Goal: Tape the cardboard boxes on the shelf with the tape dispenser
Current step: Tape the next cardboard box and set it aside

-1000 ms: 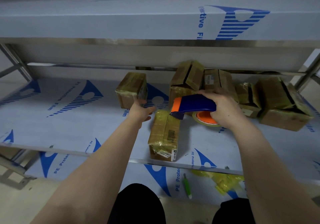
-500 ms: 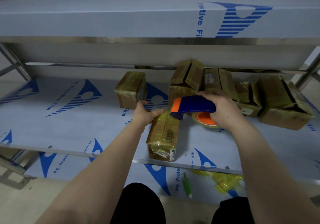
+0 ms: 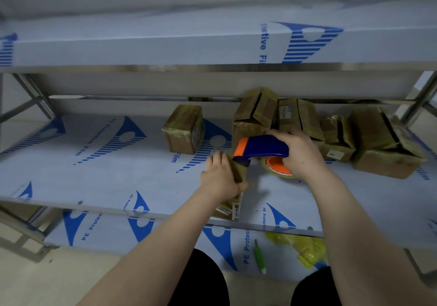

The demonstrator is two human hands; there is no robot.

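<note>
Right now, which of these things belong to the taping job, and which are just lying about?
In the job: tape dispenser in the right hand; front box held by the left hand; other boxes on the shelf.
Lying about: green pen; yellow plastic scraps, both on the lower shelf.

Slim green pen-like stick [image 3: 259, 256] just left of crumpled yellow plastic scraps [image 3: 306, 250].

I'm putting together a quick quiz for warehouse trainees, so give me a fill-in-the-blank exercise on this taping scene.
1. The right hand grips the tape dispenser, whose front section is coloured ____.
2. The left hand holds the cardboard box at the ____ edge of the shelf.
3. The green pen lies one shelf ____ that box.
Missing words: orange; front; below.
</note>
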